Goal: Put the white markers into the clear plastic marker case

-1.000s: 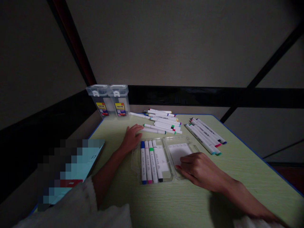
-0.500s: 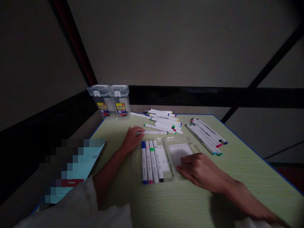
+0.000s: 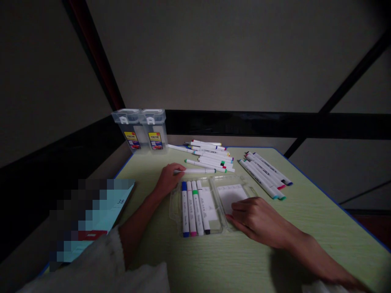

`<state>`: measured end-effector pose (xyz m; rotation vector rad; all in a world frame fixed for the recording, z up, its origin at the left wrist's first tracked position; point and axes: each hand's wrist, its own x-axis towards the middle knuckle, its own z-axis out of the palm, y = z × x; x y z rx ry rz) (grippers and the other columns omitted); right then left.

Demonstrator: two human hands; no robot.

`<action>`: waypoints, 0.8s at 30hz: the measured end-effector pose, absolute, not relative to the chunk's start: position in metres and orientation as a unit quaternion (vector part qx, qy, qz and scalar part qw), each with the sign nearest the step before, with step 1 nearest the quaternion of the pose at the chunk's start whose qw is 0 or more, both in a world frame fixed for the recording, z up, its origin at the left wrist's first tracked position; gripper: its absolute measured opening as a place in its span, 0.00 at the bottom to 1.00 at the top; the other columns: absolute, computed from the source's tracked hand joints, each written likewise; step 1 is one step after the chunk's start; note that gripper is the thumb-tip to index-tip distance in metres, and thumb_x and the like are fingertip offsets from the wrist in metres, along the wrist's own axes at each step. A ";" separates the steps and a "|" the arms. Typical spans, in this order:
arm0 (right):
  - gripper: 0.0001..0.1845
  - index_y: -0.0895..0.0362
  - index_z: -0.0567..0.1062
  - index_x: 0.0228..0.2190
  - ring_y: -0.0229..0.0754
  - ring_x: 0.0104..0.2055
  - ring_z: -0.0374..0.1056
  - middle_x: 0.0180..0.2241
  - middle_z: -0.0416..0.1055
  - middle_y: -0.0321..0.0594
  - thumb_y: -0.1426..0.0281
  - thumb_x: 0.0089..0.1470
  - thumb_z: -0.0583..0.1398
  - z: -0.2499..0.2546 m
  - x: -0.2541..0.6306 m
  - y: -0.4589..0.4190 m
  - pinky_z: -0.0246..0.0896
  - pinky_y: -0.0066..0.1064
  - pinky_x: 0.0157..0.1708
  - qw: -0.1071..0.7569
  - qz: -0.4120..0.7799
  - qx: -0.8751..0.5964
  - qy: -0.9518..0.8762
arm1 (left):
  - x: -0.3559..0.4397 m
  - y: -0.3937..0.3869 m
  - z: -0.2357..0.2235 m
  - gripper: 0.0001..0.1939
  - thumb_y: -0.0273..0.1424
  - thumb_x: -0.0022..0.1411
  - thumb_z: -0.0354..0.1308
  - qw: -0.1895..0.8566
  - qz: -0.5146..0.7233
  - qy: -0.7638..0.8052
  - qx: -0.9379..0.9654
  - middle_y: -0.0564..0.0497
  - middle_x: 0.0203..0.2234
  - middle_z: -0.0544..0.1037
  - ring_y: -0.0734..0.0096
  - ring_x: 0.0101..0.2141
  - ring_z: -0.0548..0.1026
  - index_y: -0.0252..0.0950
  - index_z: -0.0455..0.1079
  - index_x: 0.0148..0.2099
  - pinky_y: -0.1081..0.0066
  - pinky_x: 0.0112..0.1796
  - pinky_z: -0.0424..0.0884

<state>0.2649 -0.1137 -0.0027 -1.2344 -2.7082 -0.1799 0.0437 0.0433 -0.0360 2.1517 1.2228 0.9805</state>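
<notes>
**Left hand (image 3: 172, 176) pinches a white marker (image 3: 198, 171) behind the open clear plastic marker case (image 3: 217, 228)**

In the head view, the left hand has its fingers closed on the left end of the marker, which points to the right, a dark teal band near its far end. It lies along the front of a loose pile of white markers (image 3: 214, 154); whether it touches the table or the pile cannot be told.

The right hand (image 3: 252, 215) rests at the right half of the case with fingers curled, partly over a white card (image 3: 230, 195). Whether it grips the case edge or only presses there cannot be told.

The left half of the case holds a row of four markers (image 3: 197, 207) side by side: blue at the left, then pink-ended, green-banded and black-ended.

To the right, a second group of markers (image 3: 262, 171) lies slanted, with teal, green, pink and blue ends. Two lidded translucent marker boxes (image 3: 156, 130) stand at the back left. A pale blue panel (image 3: 106, 207), partly pixelated and showing "38", is by the left forearm. All this is on a light green table (image 3: 183, 260) edged in blue.
</notes>
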 end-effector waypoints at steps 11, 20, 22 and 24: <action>0.20 0.59 0.67 0.18 0.33 0.19 0.55 0.18 0.63 0.36 0.74 0.58 0.46 -0.003 0.265 -0.114 0.37 0.32 0.22 0.070 -0.079 -0.402 -0.909 | 0.043 0.040 -0.032 0.05 0.23 0.46 0.56 0.242 0.352 0.456 0.781 0.48 0.28 0.78 0.68 0.32 0.74 0.32 0.73 0.28 0.69 0.37 0.67; 0.20 0.59 0.68 0.18 0.33 0.19 0.55 0.18 0.62 0.35 0.74 0.58 0.46 -0.004 0.265 -0.114 0.37 0.33 0.22 0.072 -0.087 -0.395 -0.912 | 0.044 0.036 -0.025 0.04 0.24 0.46 0.57 0.271 0.429 0.413 0.756 0.50 0.26 0.77 0.70 0.30 0.73 0.33 0.73 0.26 0.71 0.36 0.67; 0.20 0.59 0.68 0.18 0.33 0.19 0.55 0.18 0.62 0.36 0.74 0.58 0.46 -0.005 0.265 -0.114 0.37 0.33 0.22 0.075 -0.089 -0.394 -0.912 | 0.045 0.035 -0.022 0.04 0.25 0.46 0.57 0.295 0.444 0.408 0.741 0.50 0.26 0.77 0.70 0.31 0.74 0.33 0.73 0.27 0.70 0.36 0.67; 0.21 0.59 0.68 0.17 0.34 0.19 0.55 0.18 0.62 0.36 0.74 0.58 0.46 -0.005 0.265 -0.114 0.38 0.33 0.22 0.082 -0.088 -0.395 -0.911 | 0.047 0.032 -0.019 0.04 0.27 0.46 0.58 0.327 0.456 0.403 0.723 0.49 0.26 0.78 0.69 0.31 0.74 0.33 0.73 0.27 0.70 0.37 0.67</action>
